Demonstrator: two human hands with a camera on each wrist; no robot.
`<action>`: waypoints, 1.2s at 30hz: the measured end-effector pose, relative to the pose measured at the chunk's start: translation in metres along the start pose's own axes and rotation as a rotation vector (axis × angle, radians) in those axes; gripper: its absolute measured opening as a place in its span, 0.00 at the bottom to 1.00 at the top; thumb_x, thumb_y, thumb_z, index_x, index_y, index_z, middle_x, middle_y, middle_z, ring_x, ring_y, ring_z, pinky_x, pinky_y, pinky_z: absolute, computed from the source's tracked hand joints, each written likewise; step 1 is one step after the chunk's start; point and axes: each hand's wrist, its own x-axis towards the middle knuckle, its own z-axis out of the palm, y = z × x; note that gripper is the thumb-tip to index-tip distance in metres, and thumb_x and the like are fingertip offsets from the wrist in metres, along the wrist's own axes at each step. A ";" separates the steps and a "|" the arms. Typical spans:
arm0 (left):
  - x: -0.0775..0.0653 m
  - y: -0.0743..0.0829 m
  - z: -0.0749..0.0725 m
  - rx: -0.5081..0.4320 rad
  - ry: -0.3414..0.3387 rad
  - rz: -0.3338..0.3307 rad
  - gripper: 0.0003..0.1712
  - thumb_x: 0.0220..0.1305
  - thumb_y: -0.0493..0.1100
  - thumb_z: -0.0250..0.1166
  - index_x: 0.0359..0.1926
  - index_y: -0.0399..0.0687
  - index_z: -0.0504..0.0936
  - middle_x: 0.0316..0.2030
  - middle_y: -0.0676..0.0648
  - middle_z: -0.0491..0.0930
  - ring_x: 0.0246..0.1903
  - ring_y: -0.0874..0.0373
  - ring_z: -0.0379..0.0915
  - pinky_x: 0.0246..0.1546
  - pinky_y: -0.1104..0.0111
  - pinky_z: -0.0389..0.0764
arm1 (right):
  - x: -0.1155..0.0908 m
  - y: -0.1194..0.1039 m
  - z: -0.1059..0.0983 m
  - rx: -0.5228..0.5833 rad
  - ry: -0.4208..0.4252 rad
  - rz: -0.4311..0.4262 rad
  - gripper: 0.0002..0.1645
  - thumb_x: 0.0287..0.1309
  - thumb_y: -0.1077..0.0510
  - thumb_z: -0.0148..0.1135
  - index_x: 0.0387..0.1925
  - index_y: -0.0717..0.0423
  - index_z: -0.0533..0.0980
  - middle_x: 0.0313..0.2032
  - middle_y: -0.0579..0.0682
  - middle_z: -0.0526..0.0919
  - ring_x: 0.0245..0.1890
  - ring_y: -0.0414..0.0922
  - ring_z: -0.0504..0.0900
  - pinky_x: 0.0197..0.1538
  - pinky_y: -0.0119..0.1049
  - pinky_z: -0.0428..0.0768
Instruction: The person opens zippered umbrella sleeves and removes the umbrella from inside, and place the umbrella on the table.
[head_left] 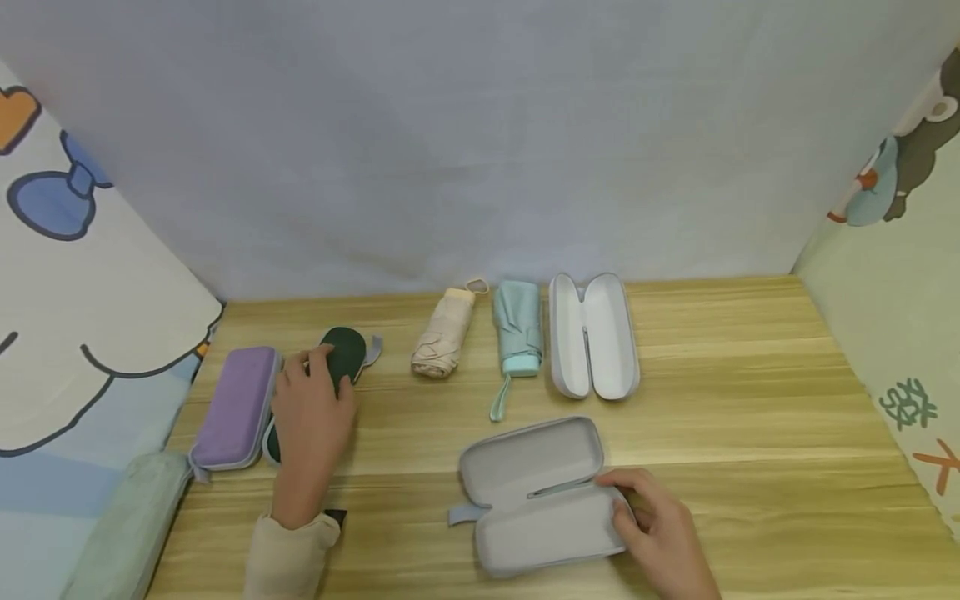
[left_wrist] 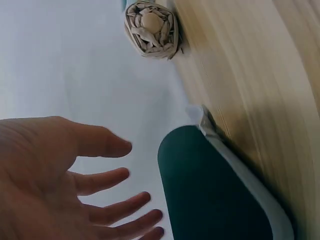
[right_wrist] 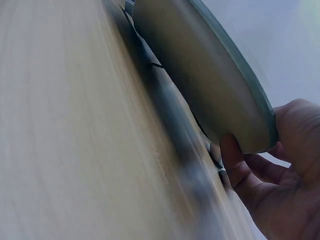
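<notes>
On the right, a grey glasses case (head_left: 540, 533) lies spread out with its two halves facing up. My right hand (head_left: 654, 529) pinches its right end, with the thumb on one side of the shell (right_wrist: 200, 70) and the fingers on the other in the right wrist view. My left hand (head_left: 315, 408) is above a closed dark green glasses case (head_left: 347, 354) with a grey tab. In the left wrist view, the left hand's fingers are spread and relaxed, apart from the green case (left_wrist: 205, 185).
A purple case (head_left: 236, 408) is left of the green one, and a pale green case (head_left: 127, 525) lies at the left edge. Farther back sit a beige folded umbrella (head_left: 442, 337), a light teal folded umbrella (head_left: 517, 325) and an open white case (head_left: 611, 333).
</notes>
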 end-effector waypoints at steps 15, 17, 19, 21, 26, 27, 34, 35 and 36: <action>-0.007 -0.021 -0.014 0.083 -0.184 -0.100 0.36 0.72 0.43 0.63 0.75 0.36 0.63 0.68 0.23 0.66 0.63 0.21 0.66 0.56 0.28 0.69 | 0.012 -0.007 -0.050 -0.008 0.115 -0.014 0.16 0.70 0.75 0.54 0.53 0.62 0.80 0.52 0.36 0.81 0.55 0.28 0.77 0.49 0.21 0.83; -0.006 -0.022 -0.013 0.083 -0.197 -0.101 0.37 0.72 0.43 0.64 0.76 0.37 0.62 0.68 0.23 0.66 0.64 0.22 0.66 0.56 0.28 0.69 | 0.015 -0.008 -0.058 -0.017 0.143 -0.017 0.16 0.70 0.75 0.54 0.53 0.64 0.79 0.52 0.35 0.81 0.55 0.30 0.77 0.49 0.20 0.82; -0.005 -0.024 -0.011 0.091 -0.208 -0.093 0.39 0.71 0.43 0.66 0.77 0.38 0.61 0.67 0.23 0.67 0.63 0.21 0.66 0.55 0.28 0.70 | 0.017 -0.008 -0.064 -0.028 0.180 -0.010 0.16 0.70 0.75 0.53 0.53 0.66 0.79 0.52 0.34 0.81 0.55 0.31 0.76 0.49 0.19 0.81; -0.004 -0.026 -0.010 0.098 -0.233 -0.089 0.42 0.70 0.43 0.68 0.77 0.38 0.58 0.67 0.22 0.67 0.63 0.21 0.66 0.55 0.28 0.70 | 0.020 -0.009 -0.070 -0.045 0.221 0.005 0.16 0.69 0.74 0.53 0.54 0.66 0.79 0.51 0.33 0.81 0.56 0.30 0.76 0.49 0.18 0.81; -0.002 -0.030 -0.011 0.103 -0.287 -0.111 0.50 0.67 0.45 0.71 0.79 0.33 0.53 0.67 0.19 0.65 0.62 0.19 0.66 0.56 0.29 0.70 | 0.028 -0.011 -0.085 -0.075 0.314 0.045 0.15 0.70 0.72 0.53 0.54 0.67 0.80 0.50 0.30 0.81 0.57 0.29 0.77 0.50 0.15 0.78; -0.002 -0.031 -0.012 0.104 -0.291 -0.113 0.51 0.67 0.45 0.71 0.79 0.32 0.53 0.67 0.19 0.65 0.62 0.19 0.66 0.56 0.29 0.71 | 0.030 -0.012 -0.088 -0.071 0.333 0.054 0.15 0.69 0.72 0.54 0.53 0.68 0.80 0.50 0.30 0.81 0.57 0.29 0.77 0.50 0.14 0.78; -0.007 -0.032 -0.018 0.115 -0.318 -0.086 0.51 0.62 0.45 0.75 0.76 0.29 0.58 0.66 0.22 0.67 0.59 0.19 0.68 0.52 0.30 0.73 | 0.041 -0.012 -0.106 0.133 0.501 0.208 0.15 0.66 0.74 0.54 0.50 0.70 0.81 0.49 0.36 0.83 0.54 0.34 0.79 0.44 0.14 0.79; -0.009 -0.033 -0.019 0.114 -0.324 -0.079 0.50 0.62 0.45 0.75 0.75 0.29 0.58 0.66 0.22 0.67 0.59 0.19 0.68 0.52 0.30 0.73 | 0.043 -0.011 -0.109 0.168 0.530 0.231 0.15 0.66 0.74 0.54 0.49 0.69 0.82 0.48 0.37 0.83 0.53 0.36 0.79 0.38 0.13 0.78; -0.010 -0.033 -0.020 0.110 -0.333 -0.071 0.51 0.61 0.45 0.75 0.75 0.29 0.58 0.66 0.23 0.66 0.59 0.18 0.68 0.52 0.30 0.74 | 0.045 -0.010 -0.111 0.197 0.559 0.254 0.15 0.65 0.74 0.54 0.48 0.67 0.82 0.47 0.37 0.84 0.52 0.37 0.79 0.31 0.13 0.75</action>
